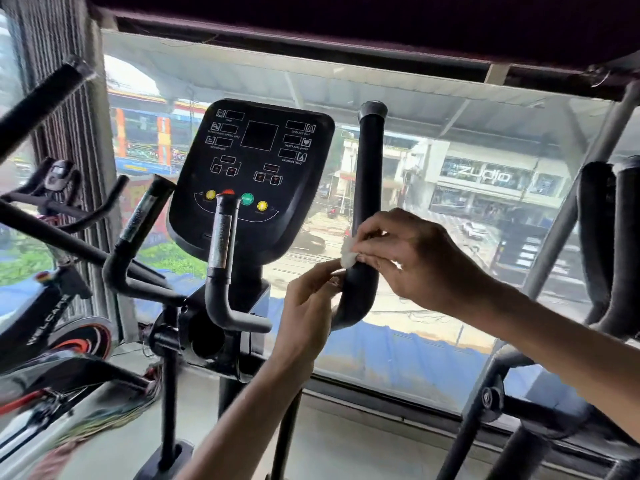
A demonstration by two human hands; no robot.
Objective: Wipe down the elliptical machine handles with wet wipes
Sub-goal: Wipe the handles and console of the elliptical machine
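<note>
While the right hand (408, 258) pinches a wet wipe (347, 255) against the elliptical's right handle (367, 188), open air separates handle from console (252, 174); the left hand (308, 306) touches below, its grip unclear.

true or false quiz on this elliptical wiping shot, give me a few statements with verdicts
1. The right hand holds a white wipe against the tall handle right of the console. True.
2. The left hand rests on the console. False: its fingers reach the same tall handle, just below the wipe.
3. The wipe sits at the top cap of the tall handle. False: it is much lower, just above the bend.
4. The console shows two yellow buttons. True.
</note>
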